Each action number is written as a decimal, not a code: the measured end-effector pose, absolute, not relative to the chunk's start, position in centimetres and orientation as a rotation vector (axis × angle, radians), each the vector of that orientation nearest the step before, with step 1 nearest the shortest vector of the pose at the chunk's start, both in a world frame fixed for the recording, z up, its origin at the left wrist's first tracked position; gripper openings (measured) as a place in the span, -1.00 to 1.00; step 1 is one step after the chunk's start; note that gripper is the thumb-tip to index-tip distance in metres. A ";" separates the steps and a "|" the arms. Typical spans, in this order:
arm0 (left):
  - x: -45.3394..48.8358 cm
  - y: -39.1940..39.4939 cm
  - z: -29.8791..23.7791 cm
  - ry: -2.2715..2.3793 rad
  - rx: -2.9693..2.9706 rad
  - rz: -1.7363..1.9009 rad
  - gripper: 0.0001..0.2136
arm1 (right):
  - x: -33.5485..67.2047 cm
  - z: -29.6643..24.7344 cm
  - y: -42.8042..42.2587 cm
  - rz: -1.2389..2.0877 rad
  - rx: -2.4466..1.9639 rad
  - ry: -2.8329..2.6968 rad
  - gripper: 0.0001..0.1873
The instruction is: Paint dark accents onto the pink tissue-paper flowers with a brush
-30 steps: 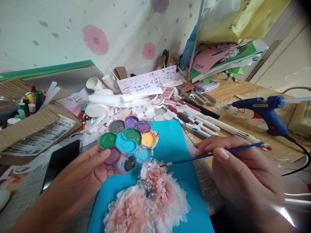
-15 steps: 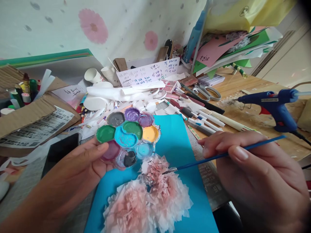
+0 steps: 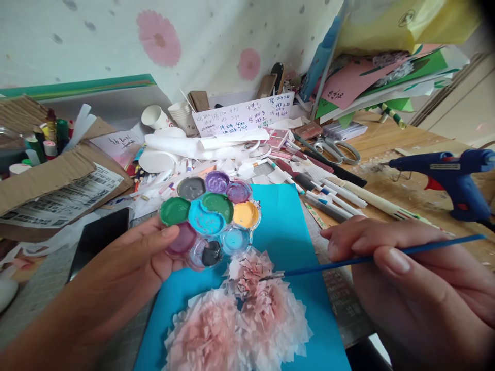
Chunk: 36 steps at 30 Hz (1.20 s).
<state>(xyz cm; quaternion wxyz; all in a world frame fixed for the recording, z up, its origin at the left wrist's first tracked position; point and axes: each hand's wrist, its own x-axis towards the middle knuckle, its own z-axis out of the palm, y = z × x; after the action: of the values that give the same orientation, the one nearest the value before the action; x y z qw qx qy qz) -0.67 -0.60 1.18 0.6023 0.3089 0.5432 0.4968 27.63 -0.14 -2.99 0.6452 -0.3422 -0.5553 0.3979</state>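
My left hand (image 3: 143,257) grips the near left rim of a clear paint palette (image 3: 209,219), its round wells filled with green, blue, purple, yellow, grey and black paint. Between the thumb and fingers of my right hand (image 3: 410,278) is a thin blue paintbrush (image 3: 328,267). Its tip points left, at the edge of the small upper paper flower (image 3: 249,270); whether it touches I cannot tell. Two larger pale pink tissue flowers (image 3: 204,332) lie below it. All three are on a bright blue sheet (image 3: 309,309), partly covered by the palette.
A blue glue gun (image 3: 444,175) stands at the right, near grey scissors (image 3: 340,149). Pens and markers (image 3: 336,193) lie scattered behind the sheet. Left are a cardboard box (image 3: 50,180) and a dark phone (image 3: 98,242); paper cups (image 3: 157,117) and a handwritten card (image 3: 243,113) stand behind.
The whole view has shifted slightly, so most things appear a little further right. The brush tilts a bit flatter, its tip still by the upper flower. Both hands keep their holds.
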 end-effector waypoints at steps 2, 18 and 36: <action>-0.7 -0.6 1.3 1.264 0.712 1.172 -0.84 | 27.4 -2.9 -0.3 0.873 -0.795 -1.251 -0.82; -0.8 -1.1 1.2 1.223 0.554 1.427 -0.92 | 26.9 -3.9 3.6 1.080 -0.687 -0.601 -0.91; -1.4 -12.7 -2.3 0.933 0.403 1.861 -0.85 | 24.7 -8.5 3.2 1.340 -0.705 -0.496 -0.62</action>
<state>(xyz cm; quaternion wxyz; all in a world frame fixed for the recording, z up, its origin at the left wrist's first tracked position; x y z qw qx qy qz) -1.38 -12.72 -2.33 0.4888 0.1658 0.3841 0.7656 24.72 3.17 -8.47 0.6990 -0.3163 -0.2228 0.6014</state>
